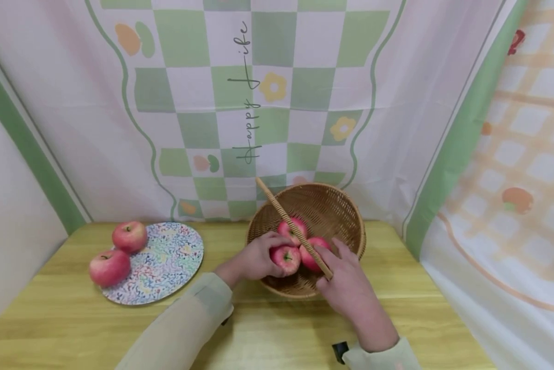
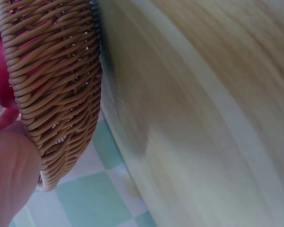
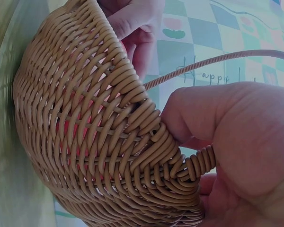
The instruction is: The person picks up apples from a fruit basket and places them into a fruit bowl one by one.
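In the head view, a round wicker basket (image 1: 337, 205) with an arched handle (image 1: 277, 205) holds three red apples. My left hand (image 1: 258, 255) reaches over its left rim, fingers and thumb curled round the front-left apple (image 1: 287, 261). From the right, my right hand (image 1: 348, 288) grips the right apple (image 1: 310, 261), index finger over its top and thumb near the handle's front end. The third apple (image 1: 296, 226) lies behind these two. In the right wrist view, the thumb of that hand (image 3: 255, 137) crosses the rim, while its fingertips are hidden inside the basket.
On the wooden table (image 1: 267, 334), a speckled round plate (image 1: 170, 267) lies left of the basket. Two more apples, one farther back (image 1: 129, 236) and one nearer (image 1: 110, 268), sit at the plate's left side. A checkered curtain (image 1: 277, 103) hangs right behind the table.
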Available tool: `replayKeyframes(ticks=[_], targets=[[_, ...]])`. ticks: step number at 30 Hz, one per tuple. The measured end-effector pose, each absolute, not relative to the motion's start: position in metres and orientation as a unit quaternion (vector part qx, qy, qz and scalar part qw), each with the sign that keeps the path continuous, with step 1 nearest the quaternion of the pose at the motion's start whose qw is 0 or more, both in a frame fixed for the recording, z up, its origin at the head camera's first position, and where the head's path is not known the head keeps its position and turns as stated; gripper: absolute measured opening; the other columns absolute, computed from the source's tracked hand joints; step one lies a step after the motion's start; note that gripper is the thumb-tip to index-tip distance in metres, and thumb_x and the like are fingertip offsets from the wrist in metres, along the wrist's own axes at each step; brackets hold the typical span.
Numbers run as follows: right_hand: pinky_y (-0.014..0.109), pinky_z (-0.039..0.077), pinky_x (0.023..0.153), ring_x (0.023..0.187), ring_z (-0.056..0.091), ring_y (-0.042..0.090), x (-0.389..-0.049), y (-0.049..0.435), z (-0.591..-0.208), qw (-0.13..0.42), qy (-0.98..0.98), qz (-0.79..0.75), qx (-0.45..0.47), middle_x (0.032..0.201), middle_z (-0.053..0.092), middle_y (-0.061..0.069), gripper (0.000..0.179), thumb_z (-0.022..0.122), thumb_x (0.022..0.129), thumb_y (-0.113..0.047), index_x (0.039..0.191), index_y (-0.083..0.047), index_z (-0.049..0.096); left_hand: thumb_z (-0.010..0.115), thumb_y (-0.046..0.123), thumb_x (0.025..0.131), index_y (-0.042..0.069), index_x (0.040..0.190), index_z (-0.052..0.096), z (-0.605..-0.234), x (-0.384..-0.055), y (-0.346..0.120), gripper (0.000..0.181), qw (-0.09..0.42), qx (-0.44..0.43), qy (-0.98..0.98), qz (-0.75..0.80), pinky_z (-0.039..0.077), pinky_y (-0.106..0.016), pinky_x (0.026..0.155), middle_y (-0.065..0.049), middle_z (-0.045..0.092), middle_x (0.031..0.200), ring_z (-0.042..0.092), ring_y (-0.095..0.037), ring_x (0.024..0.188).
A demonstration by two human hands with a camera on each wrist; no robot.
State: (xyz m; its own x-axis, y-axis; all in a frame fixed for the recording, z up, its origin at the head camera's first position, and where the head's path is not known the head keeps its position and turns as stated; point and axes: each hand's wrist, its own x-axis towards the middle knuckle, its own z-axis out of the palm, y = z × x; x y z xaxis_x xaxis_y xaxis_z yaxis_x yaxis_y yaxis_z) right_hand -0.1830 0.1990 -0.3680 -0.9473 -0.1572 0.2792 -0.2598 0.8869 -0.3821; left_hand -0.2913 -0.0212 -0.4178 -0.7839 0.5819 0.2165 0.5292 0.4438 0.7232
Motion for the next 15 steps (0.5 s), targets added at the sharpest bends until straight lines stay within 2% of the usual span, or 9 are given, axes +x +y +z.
replayKeyframes(ticks=[15], targets=[[0.070, 0.041, 0.093, 0.132, 0.032, 0.056, -0.1826, 0.1996, -0.3669, 0.111, -0.963, 0.222, 0.105, 0.152, 0.030, 0.030, 0.074, 0.070, 0.076, -0.003, 0.146, -0.019, 0.053, 0.086, 0.013, 0.066, 0.033, 0.125, 0.068, -0.4174, -0.2920, -0.0196, 0.065, 0.035, 0.299, 0.845, 0.441, 0.044, -0.035, 0.097, 0.007, 0.048, 0.140, 0.047, -0.018, 0.124]])
